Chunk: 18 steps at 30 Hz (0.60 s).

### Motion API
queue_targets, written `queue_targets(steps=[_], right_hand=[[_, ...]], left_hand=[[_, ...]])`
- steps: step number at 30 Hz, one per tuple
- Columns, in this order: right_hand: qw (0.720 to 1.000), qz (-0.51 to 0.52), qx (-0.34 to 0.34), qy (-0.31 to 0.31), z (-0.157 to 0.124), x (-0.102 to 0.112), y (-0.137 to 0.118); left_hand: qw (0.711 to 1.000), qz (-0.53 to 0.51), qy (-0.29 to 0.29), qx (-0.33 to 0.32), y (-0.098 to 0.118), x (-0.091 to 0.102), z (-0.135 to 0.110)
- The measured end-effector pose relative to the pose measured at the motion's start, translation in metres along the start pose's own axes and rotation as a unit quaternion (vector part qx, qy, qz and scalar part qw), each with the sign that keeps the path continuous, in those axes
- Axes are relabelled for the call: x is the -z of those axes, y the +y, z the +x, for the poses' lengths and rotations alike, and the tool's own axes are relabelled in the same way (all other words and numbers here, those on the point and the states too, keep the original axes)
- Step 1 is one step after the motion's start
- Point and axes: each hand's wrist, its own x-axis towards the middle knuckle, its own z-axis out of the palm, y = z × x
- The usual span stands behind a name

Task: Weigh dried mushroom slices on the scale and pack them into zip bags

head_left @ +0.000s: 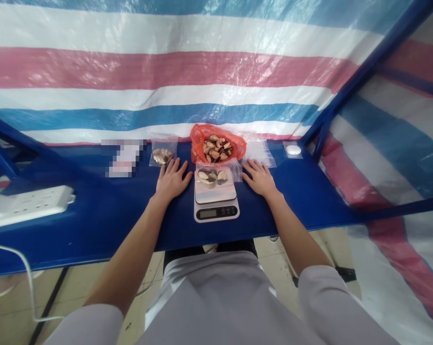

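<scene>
My left hand [172, 180] lies flat on the blue table with its fingers spread, holding nothing. Just beyond its fingertips is a clear plastic bag with brown-and-cream pieces [162, 155]. My right hand [259, 178] also rests flat, fingers apart, its tips by a stack of clear plastic bags [258, 151]. Between my hands stands a digital kitchen scale [216, 194]. On its plate lies another clear bag holding a few pieces [212, 177]. Behind the scale sits an open red plastic bag [198, 143], full of similar shell-like pieces [217, 148]. The scale's display is too dim to read.
A white power strip [40, 201] lies at the left, its cable [28, 268] hanging over the front edge. A blurred-out paper-like item [125, 158] is at the back left. A white oval object [293, 150] sits at the right. Blue frame bars and striped sheeting [166, 69] enclose the table [295, 201].
</scene>
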Motion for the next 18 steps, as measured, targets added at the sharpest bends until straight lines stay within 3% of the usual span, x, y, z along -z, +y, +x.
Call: queue_targets(steps=[11,18], right_hand=[[1.000,-0.005,-0.005,-0.008,0.0008,-0.0005,0.0002],[0.999,0.029,0.012,0.039,0.0007,0.0055,0.0008]], left_hand=[[1.000,0.000,-0.003,0.002,0.0007,0.0013,-0.0005],[0.997,-0.048,0.065,-0.010,-0.0013,-0.0002,-0.0018]])
